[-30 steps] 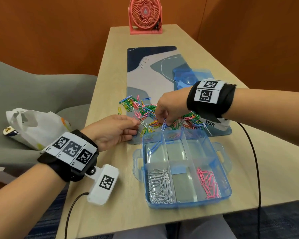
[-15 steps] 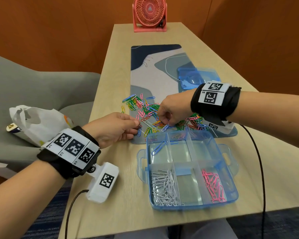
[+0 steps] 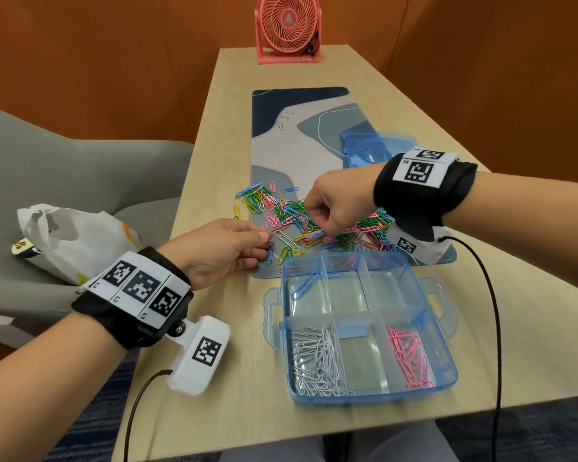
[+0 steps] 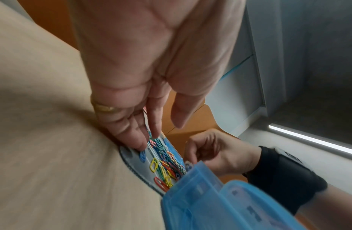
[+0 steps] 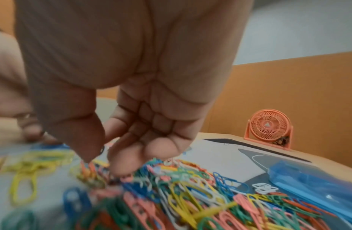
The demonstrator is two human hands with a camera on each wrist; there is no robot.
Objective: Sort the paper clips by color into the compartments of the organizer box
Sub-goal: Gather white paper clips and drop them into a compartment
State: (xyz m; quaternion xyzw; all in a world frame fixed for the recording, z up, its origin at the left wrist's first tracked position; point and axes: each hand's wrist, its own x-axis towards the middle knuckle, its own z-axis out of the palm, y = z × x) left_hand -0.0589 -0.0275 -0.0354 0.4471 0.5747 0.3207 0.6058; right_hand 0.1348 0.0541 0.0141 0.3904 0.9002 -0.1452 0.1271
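Head view: both hands (image 3: 224, 251) crowd mat's (image 3: 301, 145) near edge.

Left hand (image 3: 221, 248) fingers extended, right hand (image 3: 337, 205) curled (possibly pinching)

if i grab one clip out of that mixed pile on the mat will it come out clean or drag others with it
It will probably drag neighbours: the mixed pile lies heaped and overlapping on the mat. The clips look like thin wire loops, so likely light and apt to slide. Loose yellow ones at the edge should lift cleanly.

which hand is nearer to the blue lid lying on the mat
Right. The right hand works the clip pile just in front of the blue lid; the left hand is at the mat's near left corner, farther away.
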